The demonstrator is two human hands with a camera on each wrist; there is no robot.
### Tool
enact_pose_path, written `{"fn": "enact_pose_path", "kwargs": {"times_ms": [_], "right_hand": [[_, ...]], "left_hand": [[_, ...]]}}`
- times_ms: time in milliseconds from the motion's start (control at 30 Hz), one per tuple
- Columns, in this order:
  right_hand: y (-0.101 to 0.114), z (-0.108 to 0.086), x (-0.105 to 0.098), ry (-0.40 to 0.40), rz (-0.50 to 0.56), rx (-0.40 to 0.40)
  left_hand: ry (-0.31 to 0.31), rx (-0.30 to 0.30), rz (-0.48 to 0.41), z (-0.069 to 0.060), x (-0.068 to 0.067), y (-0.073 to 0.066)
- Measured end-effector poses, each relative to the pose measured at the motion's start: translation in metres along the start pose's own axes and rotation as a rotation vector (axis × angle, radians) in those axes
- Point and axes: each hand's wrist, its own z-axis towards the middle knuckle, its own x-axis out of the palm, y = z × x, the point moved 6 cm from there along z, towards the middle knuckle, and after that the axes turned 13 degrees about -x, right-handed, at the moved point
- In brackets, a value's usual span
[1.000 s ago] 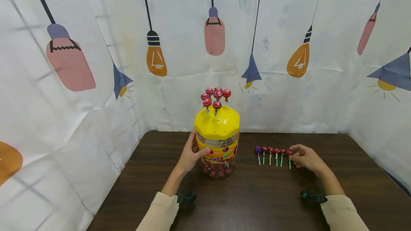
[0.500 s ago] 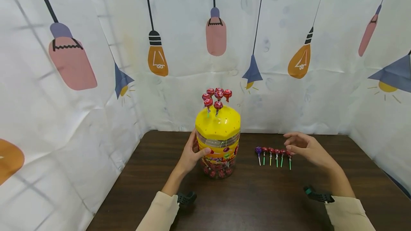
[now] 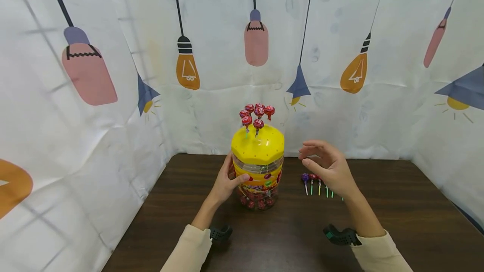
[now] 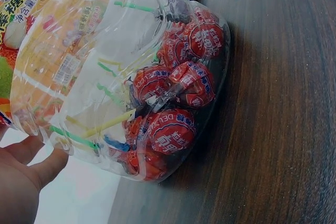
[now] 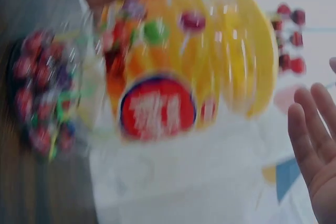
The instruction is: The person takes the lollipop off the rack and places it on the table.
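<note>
A clear plastic candy jar with a yellow lid stands upright on the table. Several red-wrapped lollipops stick up from the lid, and more lollipops lie inside the jar's bottom. My left hand grips the jar's left side, thumb across the front label, other fingers partly hidden behind. My right hand hangs in the air to the right of the jar, fingers spread loosely with nothing between them. Below and behind it lies a row of lollipops, partly covered by the hand in the head view.
The dark wooden table runs back to a white cloth wall printed with hanging lamps. More cloth closes off the left and right sides. Dark wrist straps sit on both wrists.
My right hand has lifted from the right end of the lollipop row and moved left and up toward the jar. The left hand has stayed on the jar.
</note>
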Motion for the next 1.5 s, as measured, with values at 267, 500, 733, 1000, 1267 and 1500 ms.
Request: {"fn": "enact_pose_path", "kwargs": {"times_ms": [267, 500, 733, 1000, 1267, 1500], "right_hand": [[0.007, 0.053, 0.038, 0.031, -0.079, 0.009], [0.004, 0.084, 0.067, 0.074, -0.083, 0.002], [0.0, 0.09, 0.078, 0.02, -0.102, 0.012], [-0.002, 0.092, 0.083, 0.011, -0.123, 0.017], [0.0, 0.094, 0.086, 0.002, -0.139, -0.006], [0.002, 0.097, 0.086, -0.046, -0.148, -0.03]], "left_hand": [[-0.004, -0.007, -0.004, -0.001, -0.002, 0.002], [-0.016, -0.03, -0.001, -0.002, -0.001, 0.002], [-0.024, -0.032, 0.009, -0.002, 0.0, 0.001], [-0.023, -0.028, 0.013, -0.001, 0.0, 0.0], [-0.041, -0.044, 0.021, -0.002, -0.001, 0.001], [-0.04, -0.051, 0.021, -0.001, 0.0, 0.001]]}}
